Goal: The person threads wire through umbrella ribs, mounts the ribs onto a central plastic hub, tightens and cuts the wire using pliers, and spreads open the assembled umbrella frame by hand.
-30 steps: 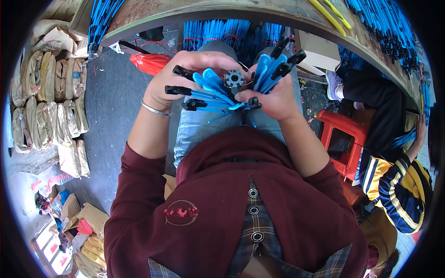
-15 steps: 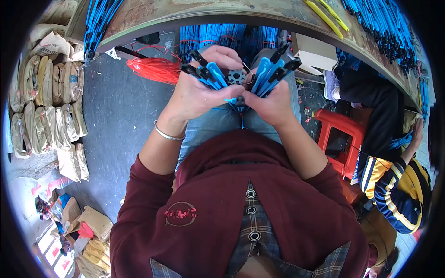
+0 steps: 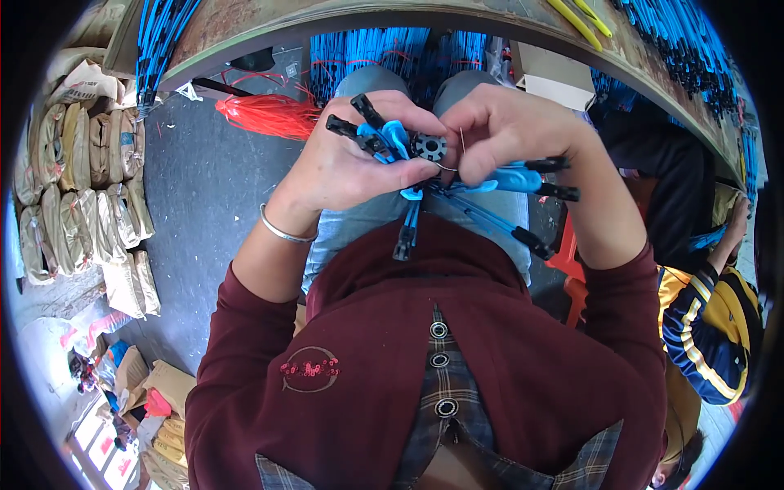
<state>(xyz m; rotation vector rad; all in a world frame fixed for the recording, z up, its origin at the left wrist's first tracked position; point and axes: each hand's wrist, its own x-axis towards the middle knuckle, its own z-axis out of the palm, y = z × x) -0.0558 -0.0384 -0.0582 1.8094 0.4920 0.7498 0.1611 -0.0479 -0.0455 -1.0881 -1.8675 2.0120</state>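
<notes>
My left hand [image 3: 347,163] is closed around a grey notched hub [image 3: 430,148], its thumb pressed near the lower rim. Blue ribs [image 3: 516,179] with black end pieces, looking like those of an umbrella frame, fan out around the hub on both sides and toward my waist. A thin metal wire [image 3: 462,139] curves out from the hub. On its right, my right hand [image 3: 518,131] has thumb and fingers pinched at the wire, just above the right-hand ribs. Where the ribs meet the hub is partly hidden by my fingers.
A wooden table [image 3: 269,34] curves across the far side, with bundled blue ribs [image 3: 682,57] and yellow-handled pliers [image 3: 576,20] on it. Red plastic strands [image 3: 265,116] lie left of my knees. A red stool [image 3: 569,253] and a seated person [image 3: 706,327] are at right; wrapped packs [image 3: 82,200] are stacked left.
My right hand has moved right and turned, away from my left hand, and now pinches at the wire. The ribs have spread outward, several now pointing right and toward me.
</notes>
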